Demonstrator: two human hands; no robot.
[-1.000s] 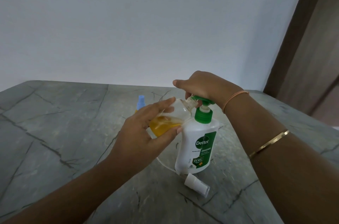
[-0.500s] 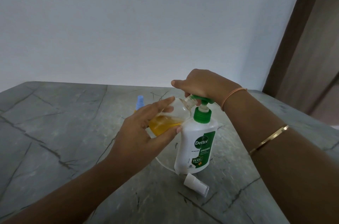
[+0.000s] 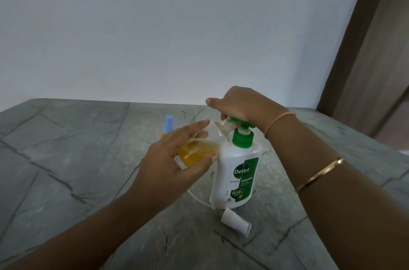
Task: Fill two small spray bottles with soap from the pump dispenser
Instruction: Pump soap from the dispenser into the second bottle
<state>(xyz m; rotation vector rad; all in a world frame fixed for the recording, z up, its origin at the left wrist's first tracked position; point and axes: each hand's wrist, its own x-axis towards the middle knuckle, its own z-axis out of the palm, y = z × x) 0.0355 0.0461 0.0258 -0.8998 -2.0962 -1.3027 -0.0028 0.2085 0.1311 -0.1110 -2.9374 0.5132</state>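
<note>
Tilting a small clear bottle (image 3: 200, 148), about half full of slick amber soap, the left hand (image 3: 170, 163) grips its smooth round belly; its mouth meets the green spout under the right hand (image 3: 239, 106), curled fingers (image 3: 212, 101) pressing the glossy white dispenser (image 3: 236, 172). Light, slippery plastic; hold midbody.

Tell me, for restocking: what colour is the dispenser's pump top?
Green: the pump top, under the right hand, in the head view.

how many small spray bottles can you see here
2. A clear bottle partly filled with orange soap, tilted in the left hand at the pump nozzle; a blue-capped bottle standing behind, mostly hidden by that hand.
</note>
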